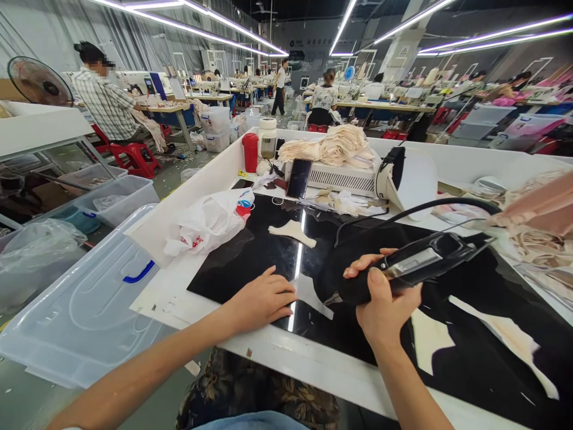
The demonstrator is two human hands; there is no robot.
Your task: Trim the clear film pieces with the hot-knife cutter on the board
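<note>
My left hand (262, 298) lies flat with its fingers stretched out, the fingertips on the edge of a pale, translucent cut piece (312, 295). A black corded hand tool (414, 261) with a silver panel is gripped in my right hand (388, 307). Its narrow tip points left and is close to the right side of that piece; whether they touch I cannot tell. Under both hands is a glossy black board (233, 257). One cream fabric piece (293, 232) lies farther back on it. Another cream piece (432, 341) and a long curved piece (504, 337) lie at the right.
A white rim (179, 215) surrounds the worktable. Behind the board are a crumpled white bag (208, 221), a phone (299, 178), a red cup (250, 152) and a vented box (331, 176) under stacked fabric. A lidded plastic bin (89, 304) stands left. Several people sit at sewing machines beyond.
</note>
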